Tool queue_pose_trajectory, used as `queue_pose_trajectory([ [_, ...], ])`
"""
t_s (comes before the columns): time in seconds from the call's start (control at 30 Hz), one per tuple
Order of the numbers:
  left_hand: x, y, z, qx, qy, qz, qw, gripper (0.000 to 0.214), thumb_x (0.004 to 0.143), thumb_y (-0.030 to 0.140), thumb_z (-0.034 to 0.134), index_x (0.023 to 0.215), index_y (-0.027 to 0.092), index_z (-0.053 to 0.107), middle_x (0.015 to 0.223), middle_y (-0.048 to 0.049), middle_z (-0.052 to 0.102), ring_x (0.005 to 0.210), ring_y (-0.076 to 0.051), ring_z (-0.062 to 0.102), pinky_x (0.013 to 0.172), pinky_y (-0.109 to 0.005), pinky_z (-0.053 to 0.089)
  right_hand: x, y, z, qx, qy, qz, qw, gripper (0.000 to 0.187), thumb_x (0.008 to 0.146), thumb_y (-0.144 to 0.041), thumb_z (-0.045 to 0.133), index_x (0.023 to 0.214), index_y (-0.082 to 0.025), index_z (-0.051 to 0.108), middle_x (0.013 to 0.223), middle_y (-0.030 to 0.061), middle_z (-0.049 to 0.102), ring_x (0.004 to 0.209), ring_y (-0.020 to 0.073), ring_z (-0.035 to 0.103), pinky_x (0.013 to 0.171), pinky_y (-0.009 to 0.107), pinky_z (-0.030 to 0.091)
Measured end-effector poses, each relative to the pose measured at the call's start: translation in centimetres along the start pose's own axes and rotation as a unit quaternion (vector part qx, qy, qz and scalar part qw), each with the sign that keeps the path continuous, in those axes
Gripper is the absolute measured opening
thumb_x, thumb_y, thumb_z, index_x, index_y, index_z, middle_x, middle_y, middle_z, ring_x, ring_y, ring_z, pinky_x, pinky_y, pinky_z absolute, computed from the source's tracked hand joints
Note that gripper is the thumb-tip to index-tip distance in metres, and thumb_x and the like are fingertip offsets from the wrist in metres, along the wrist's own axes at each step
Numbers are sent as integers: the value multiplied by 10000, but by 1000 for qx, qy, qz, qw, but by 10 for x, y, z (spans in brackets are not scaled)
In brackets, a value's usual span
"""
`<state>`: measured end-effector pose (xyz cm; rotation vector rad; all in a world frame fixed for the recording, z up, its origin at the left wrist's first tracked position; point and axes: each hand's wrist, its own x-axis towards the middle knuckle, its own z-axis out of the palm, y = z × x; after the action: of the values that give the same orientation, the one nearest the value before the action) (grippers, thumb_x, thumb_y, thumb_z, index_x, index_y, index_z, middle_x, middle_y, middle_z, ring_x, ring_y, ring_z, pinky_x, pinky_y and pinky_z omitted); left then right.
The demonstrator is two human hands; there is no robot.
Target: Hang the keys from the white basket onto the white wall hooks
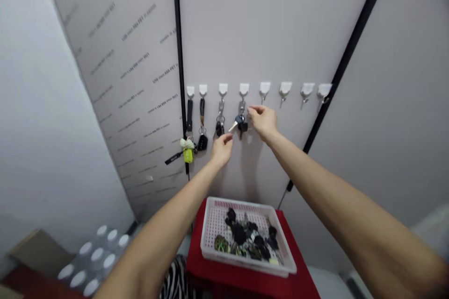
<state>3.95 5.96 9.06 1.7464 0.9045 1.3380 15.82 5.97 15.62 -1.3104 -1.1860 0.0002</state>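
Observation:
A set of keys (242, 125) hangs by a metal clip (242, 106) from a white hook (244, 89) in the middle of the row. One silver key (233, 125) in it slants out to the left. Just below that key's tip is my left hand (222, 148), thumb and fingers drawn together; whether they touch the key I cannot tell. My right hand (263, 121) is to the right of the clip, its thumb and fingertips closed in a pinch; anything between them is too small to make out. Left of these, another key set (220, 127) hangs close to my left fingers.
Further left hang a car key (202, 142) on a braided strap and a yellow-green key case (188, 155). Several bare hooks (285, 88) continue rightward. Below, a white basket (249, 268) of jumbled small items stands on a red-covered table (196, 266). Capped bottles (97, 254) stand lower left.

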Motion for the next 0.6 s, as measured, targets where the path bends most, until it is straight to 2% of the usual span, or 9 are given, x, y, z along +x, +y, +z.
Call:
queue_pose_trajectory([
  [0.03,-10,-9,0,-3,-10,-9,1000,273,643,113,410,896,96,512,891,-73,558,786,-108,501,731,-222,367,-13,9,-5,-9,4,-8,1000,270,618,-300,421,790,-123,531,721,48,572,635,114,522,568,255,409],
  [0.1,-37,-32,-1,5,-43,-34,998,253,645,118,409,871,98,519,868,-72,564,770,-106,502,722,-223,371,-51,31,-15,-9,-35,26,999,275,612,-288,422,808,-126,526,759,52,572,665,116,517,590,256,404],
  [0.23,-100,-81,3,67,-140,-94,983,223,656,136,385,823,109,531,822,-59,573,746,-104,503,708,-221,376,-149,80,-38,-45,-250,112,961,219,618,-260,416,730,-119,540,698,51,584,640,125,519,614,261,398],
  [0.27,-114,-91,4,88,-164,-105,977,222,654,138,383,817,114,532,806,-53,575,731,-103,505,694,-219,381,-172,91,-43,-63,-285,121,949,211,626,-258,407,715,-125,544,694,49,586,636,127,520,619,262,396],
  [0.33,-136,-106,8,136,-209,-109,962,217,642,144,392,804,128,535,780,-40,574,709,-107,506,672,-218,385,-206,108,-51,-112,-315,126,934,209,641,-243,387,719,-134,548,699,49,587,647,134,519,633,263,390],
  [0.43,-152,-115,13,201,-254,-77,943,225,628,200,429,824,152,526,788,-30,560,736,-124,494,679,-231,375,-231,121,-57,-180,-336,79,921,208,637,-210,394,749,-143,556,766,60,578,741,151,501,702,270,360],
  [0.5,-155,-115,15,237,-270,-50,932,278,606,261,468,865,170,508,830,-32,544,780,-143,476,695,-247,364,-236,124,-58,-210,-361,47,907,223,630,-206,407,788,-152,555,818,64,565,802,160,478,736,274,337],
  [0.6,-156,-115,18,263,-289,-31,920,320,565,266,514,876,192,498,866,-25,525,802,-154,459,709,-259,346,-237,125,-57,-236,-391,38,889,261,626,-211,416,849,-159,542,861,70,552,840,168,457,747,279,322],
])
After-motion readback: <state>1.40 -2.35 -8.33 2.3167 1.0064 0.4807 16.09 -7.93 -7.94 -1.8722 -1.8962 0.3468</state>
